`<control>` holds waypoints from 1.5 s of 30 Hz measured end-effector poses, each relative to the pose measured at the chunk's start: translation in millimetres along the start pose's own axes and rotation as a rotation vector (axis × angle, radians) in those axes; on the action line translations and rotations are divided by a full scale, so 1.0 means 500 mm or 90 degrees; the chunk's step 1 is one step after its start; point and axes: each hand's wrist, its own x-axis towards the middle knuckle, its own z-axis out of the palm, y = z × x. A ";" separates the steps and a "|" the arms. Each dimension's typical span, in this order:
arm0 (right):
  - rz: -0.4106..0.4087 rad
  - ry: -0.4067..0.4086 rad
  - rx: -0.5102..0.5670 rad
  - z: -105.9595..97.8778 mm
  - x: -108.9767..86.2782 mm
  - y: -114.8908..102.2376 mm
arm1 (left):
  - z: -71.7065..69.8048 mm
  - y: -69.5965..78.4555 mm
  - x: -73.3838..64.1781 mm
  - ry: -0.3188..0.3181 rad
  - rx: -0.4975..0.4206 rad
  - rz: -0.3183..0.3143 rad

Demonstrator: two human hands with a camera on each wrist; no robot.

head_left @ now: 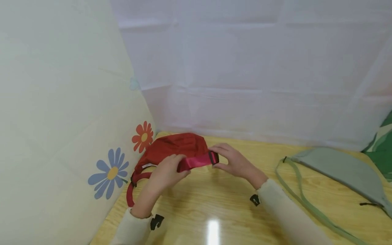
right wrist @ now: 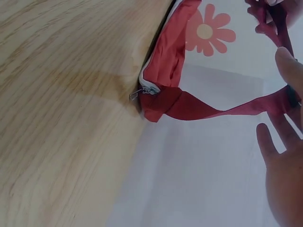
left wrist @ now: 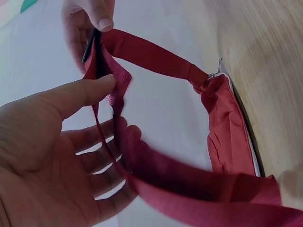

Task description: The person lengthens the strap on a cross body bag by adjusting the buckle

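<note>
A red waist bag (head_left: 180, 144) lies at the back left of the wooden table, its strap (head_left: 197, 161) raised in front of it between both hands. My left hand (head_left: 166, 173) holds the strap between thumb and fingers; in the left wrist view the webbing (left wrist: 156, 165) runs double through that hand. At the strap's right part, my right hand (head_left: 231, 161) pinches the black plastic slider (head_left: 213, 157). A metal zipper pull (right wrist: 137, 93) shows at the bag's end, where the strap is sewn on. The right wrist view cuts off part of the right hand (right wrist: 286, 165).
To the right on the table (head_left: 220, 197) lies a grey-green bag (head_left: 343, 170) with a long green strap (head_left: 301, 194). White cloth (head_left: 229, 68) hangs behind, and a flower-printed sheet (head_left: 76, 102) stands along the left. Small black clips (head_left: 157, 222) show by the sleeves.
</note>
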 end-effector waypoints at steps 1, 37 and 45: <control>0.003 0.000 0.003 -0.001 0.000 0.000 | 0.002 0.000 0.001 0.007 -0.011 0.003; 0.161 -0.084 0.131 -0.028 0.001 -0.001 | 0.048 0.021 0.002 0.156 -0.020 0.123; 0.169 -0.073 0.147 -0.032 0.004 -0.006 | 0.059 0.023 0.004 0.180 -0.026 0.128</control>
